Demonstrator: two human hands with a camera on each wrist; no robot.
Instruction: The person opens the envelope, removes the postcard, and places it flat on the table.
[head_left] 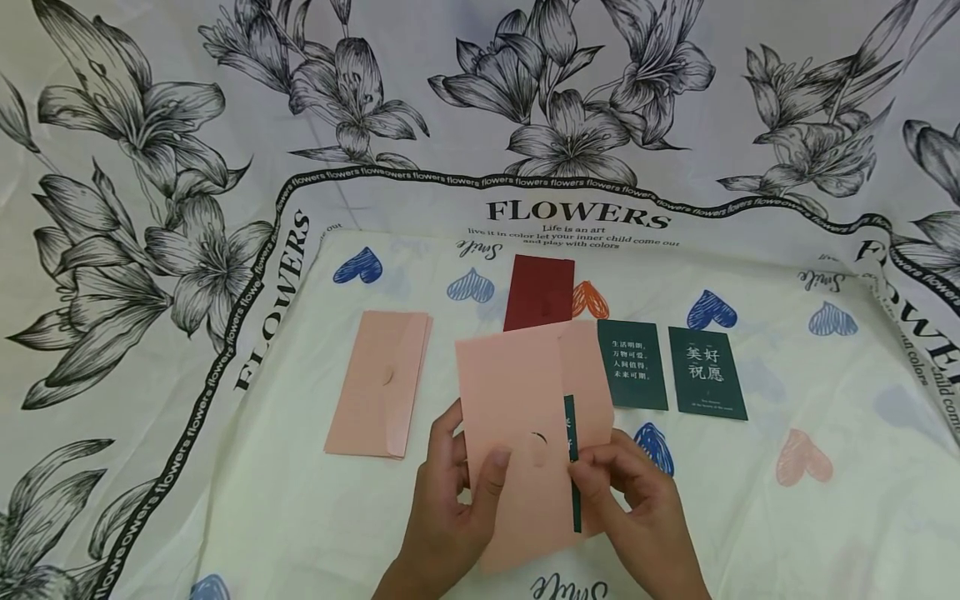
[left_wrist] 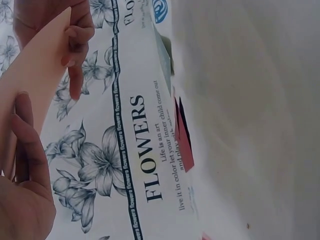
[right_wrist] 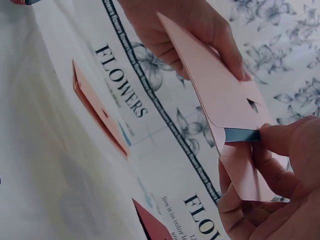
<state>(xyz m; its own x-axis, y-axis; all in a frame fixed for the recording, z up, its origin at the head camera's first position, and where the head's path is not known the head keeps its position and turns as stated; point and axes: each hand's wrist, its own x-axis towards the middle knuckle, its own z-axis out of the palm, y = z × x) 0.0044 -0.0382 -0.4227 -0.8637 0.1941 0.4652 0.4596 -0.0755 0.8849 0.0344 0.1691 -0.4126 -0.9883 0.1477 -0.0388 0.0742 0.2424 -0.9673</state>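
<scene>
A pink envelope [head_left: 517,392] is held up in front of me, its side flap [right_wrist: 250,175] folded open to the right. My left hand [head_left: 457,500] grips its left part, thumb on the face near a small curved slit. A dark green card [head_left: 576,508] is mostly inside the envelope; only a narrow strip shows at the opening. My right hand [head_left: 637,492] pinches that strip between thumb and fingers in the right wrist view, with other fingers behind the flap. In the left wrist view the envelope [left_wrist: 45,65] appears nearly edge-on.
Left of the hands lies a stack of pink envelopes [head_left: 367,383]. A dark red card or envelope [head_left: 540,292] lies behind the held envelope. Two green cards with white writing, one nearer [head_left: 636,392] and one farther right [head_left: 708,396], rest on the heart-print cloth [head_left: 277,500].
</scene>
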